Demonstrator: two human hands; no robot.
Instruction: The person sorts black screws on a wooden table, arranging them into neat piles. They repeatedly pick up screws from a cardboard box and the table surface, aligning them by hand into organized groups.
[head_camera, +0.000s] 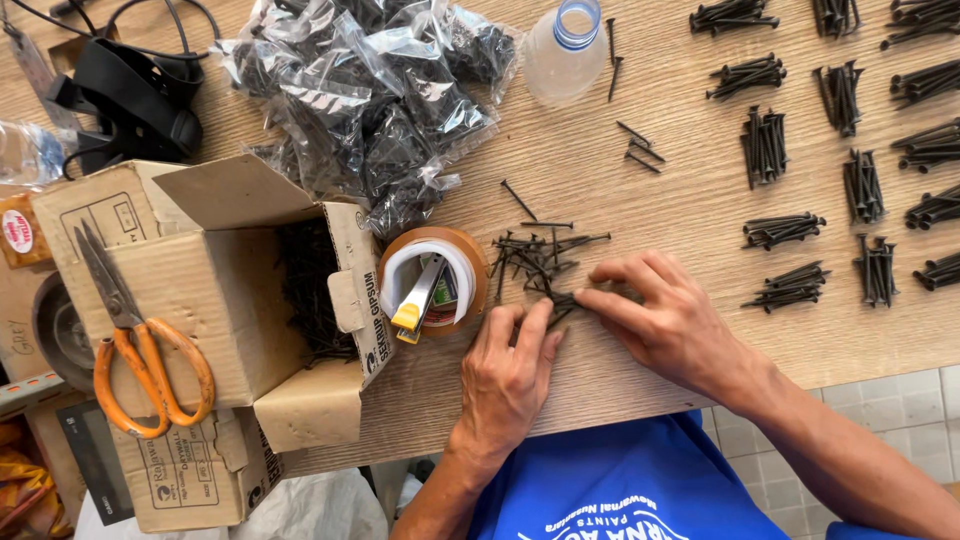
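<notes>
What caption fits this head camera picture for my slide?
Two bare hands, left hand and right hand, gather loose black screws on a wooden table.

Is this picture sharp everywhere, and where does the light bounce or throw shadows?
Head view: even, soft light; the wooden table and screw bundles are sharp. Glare glints on the clear plastic bags and the plastic bottle. The open cardboard box is dark inside. The left hand and right hand cast only faint shadows over the loose screws. Edges bend slightly.
</notes>
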